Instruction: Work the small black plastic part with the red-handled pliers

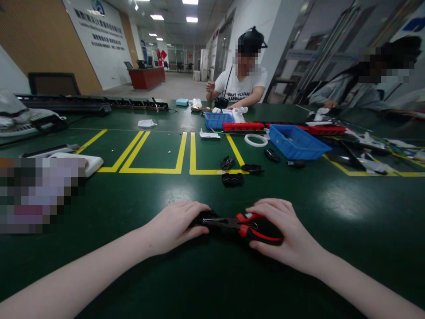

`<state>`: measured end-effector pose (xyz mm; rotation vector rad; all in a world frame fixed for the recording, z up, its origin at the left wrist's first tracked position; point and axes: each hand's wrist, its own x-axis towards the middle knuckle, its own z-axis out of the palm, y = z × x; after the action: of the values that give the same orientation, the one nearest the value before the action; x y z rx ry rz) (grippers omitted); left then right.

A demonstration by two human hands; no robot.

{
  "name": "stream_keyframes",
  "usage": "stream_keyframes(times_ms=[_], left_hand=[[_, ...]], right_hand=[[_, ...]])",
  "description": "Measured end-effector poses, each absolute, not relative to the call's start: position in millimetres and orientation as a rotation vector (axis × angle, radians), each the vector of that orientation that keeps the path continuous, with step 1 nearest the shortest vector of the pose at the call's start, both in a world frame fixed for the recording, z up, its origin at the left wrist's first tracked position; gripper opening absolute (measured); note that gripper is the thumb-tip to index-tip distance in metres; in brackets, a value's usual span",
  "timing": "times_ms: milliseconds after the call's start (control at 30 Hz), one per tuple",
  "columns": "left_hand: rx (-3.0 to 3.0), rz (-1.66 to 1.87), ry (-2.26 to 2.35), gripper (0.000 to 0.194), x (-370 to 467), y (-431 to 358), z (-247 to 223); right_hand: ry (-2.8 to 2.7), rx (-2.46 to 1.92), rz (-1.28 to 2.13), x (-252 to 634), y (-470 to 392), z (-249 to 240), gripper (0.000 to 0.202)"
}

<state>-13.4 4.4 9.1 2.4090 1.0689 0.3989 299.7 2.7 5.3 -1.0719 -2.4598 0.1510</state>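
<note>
My right hand [282, 235] is wrapped round the red and black handles of a pair of needle-nose pliers [241, 224]. The handles are spread somewhat apart, and a small spring shows between them. The pliers' jaws point left and reach a glossy black plastic part [210, 218]. Around that part my left hand [179, 226] is closed, thumb below and fingers above, so much of it is hidden. Whether the jaws grip the part I cannot tell. Beyond my hands lie similar black parts [232, 179] near the yellow tape lines.
A large blue bin [295, 144] and a smaller blue bin [217, 120] stand farther back. Near them are a white ring [255, 140] and red strips [244, 127]. A white device [89, 164] lies at left. Two people sit across the green table [139, 283].
</note>
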Motion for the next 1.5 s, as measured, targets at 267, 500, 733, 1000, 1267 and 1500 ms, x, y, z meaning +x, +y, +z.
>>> stream_keyframes(times_ms=[267, 500, 733, 1000, 1267, 1500], left_hand=[[2.448, 0.365, 1.054, 0.028, -11.7, 3.4, 14.2], [2.488, 0.364, 1.031, 0.029, -12.2, 3.6, 11.8], [2.509, 0.354, 1.037, 0.029, -11.9, 3.9, 9.2], [2.512, 0.352, 1.037, 0.030, -11.6, 3.3, 7.6], [2.531, 0.352, 1.015, 0.032, -11.3, 5.1, 5.7], [2.519, 0.374, 1.017, 0.033, -13.3, 4.2, 5.4]], right_hand=[[-2.592, -0.942, 0.027, 301.7, 4.0, 6.2, 0.050], [-2.646, -0.979, 0.006, 302.7, 5.4, 3.6, 0.058], [-2.685, -1.071, 0.133, 299.3, 3.2, 6.6, 0.057], [-2.648, -1.049, 0.135, 297.1, 0.2, -2.7, 0.053], [-2.557, -1.003, 0.140, 295.7, -1.0, 0.7, 0.047], [-2.501, -1.003, 0.218, 297.1, -0.5, 0.6, 0.045]])
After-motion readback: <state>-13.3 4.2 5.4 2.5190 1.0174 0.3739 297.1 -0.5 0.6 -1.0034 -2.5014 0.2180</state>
